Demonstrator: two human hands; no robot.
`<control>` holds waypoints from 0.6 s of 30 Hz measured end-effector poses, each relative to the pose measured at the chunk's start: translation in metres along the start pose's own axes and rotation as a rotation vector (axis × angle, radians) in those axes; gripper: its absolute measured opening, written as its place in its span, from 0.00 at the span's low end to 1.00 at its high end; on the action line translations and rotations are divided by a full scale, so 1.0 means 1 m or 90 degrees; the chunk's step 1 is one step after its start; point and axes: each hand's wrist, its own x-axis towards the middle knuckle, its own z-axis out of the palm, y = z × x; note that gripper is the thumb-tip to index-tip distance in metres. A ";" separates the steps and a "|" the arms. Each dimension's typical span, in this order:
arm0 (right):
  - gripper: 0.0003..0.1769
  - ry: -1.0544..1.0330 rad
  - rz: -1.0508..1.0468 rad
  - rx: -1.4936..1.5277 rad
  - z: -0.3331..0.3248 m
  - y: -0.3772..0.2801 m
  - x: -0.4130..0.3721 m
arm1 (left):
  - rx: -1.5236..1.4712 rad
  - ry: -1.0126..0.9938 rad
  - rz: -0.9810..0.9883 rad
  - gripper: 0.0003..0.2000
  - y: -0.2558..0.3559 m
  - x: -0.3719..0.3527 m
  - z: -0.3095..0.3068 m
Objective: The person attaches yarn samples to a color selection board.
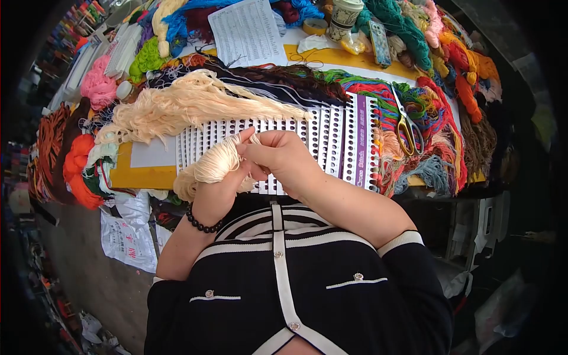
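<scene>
A bundle of cream thread (pixel 214 164) hangs over my left hand (pixel 223 188), whose fingers are wrapped round it. Close beside it, my right hand (pixel 283 155) pinches a few strands of the same thread between thumb and finger, near the left fingertips. Both hands are over a row of white punched thread cards (pixel 322 139), one with a purple printed strip. Behind them a long peach-cream skein (pixel 195 105) lies across the cards, its narrow end pointing right. Part of the bundle is hidden behind my left hand.
Scissors (pixel 404 127) with yellow-and-black handles lie on multicoloured threads at the right. Further back are a printed sheet (pixel 247 34), a phone (pixel 380 44), a patterned cup (pixel 345 19) and a tape roll (pixel 315 26). Orange-red thread (pixel 83 171) hangs at the left edge.
</scene>
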 end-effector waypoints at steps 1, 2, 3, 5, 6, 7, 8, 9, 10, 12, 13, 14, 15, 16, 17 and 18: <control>0.07 0.001 -0.002 0.004 0.000 0.000 0.000 | 0.028 -0.008 0.006 0.20 0.000 -0.001 0.000; 0.07 0.003 -0.004 0.009 0.000 0.000 0.000 | 0.027 -0.008 0.005 0.20 -0.002 -0.001 -0.001; 0.07 0.003 -0.003 0.009 0.000 -0.001 -0.001 | 0.015 0.001 0.011 0.21 -0.004 -0.001 -0.001; 0.06 -0.043 0.004 0.078 -0.002 -0.002 -0.004 | 0.002 0.012 0.017 0.22 -0.004 -0.001 -0.004; 0.06 -0.044 0.004 0.077 0.000 -0.003 -0.005 | -0.044 -0.010 -0.005 0.23 -0.003 -0.001 -0.008; 0.05 -0.028 -0.012 0.084 0.002 -0.004 -0.007 | -0.090 -0.032 -0.026 0.24 -0.002 -0.002 -0.010; 0.04 -0.012 -0.028 0.090 0.004 -0.005 -0.007 | -0.090 -0.032 -0.026 0.24 -0.002 -0.002 -0.010; 0.04 -0.012 -0.027 0.090 0.004 -0.004 -0.007 | -0.136 -0.012 -0.032 0.23 -0.001 -0.002 -0.011; 0.04 -0.023 -0.035 0.070 0.003 -0.003 -0.006 | -0.181 0.008 -0.037 0.23 -0.001 -0.002 -0.011; 0.05 -0.034 -0.042 0.049 0.002 0.000 -0.004 | -0.167 0.037 -0.046 0.22 -0.005 -0.001 -0.010; 0.06 -0.032 -0.041 0.050 0.001 0.002 -0.003 | -0.152 0.065 -0.054 0.21 -0.006 -0.001 -0.009; 0.08 -0.030 -0.039 0.050 0.001 0.004 -0.003 | -0.152 0.066 -0.054 0.21 -0.007 -0.001 -0.008; 0.08 -0.031 -0.038 0.050 0.002 0.003 -0.003 | -0.139 0.082 -0.047 0.20 -0.008 0.000 -0.007; 0.08 -0.024 -0.036 0.065 0.004 0.001 -0.005 | -0.126 0.097 -0.040 0.19 -0.009 0.000 -0.006; 0.08 -0.018 -0.034 0.079 0.005 0.000 -0.006 | -0.126 0.098 -0.040 0.19 -0.008 0.000 -0.004; 0.08 -0.018 -0.034 0.079 0.005 0.001 -0.006 | -0.134 0.104 -0.020 0.17 -0.008 0.000 -0.003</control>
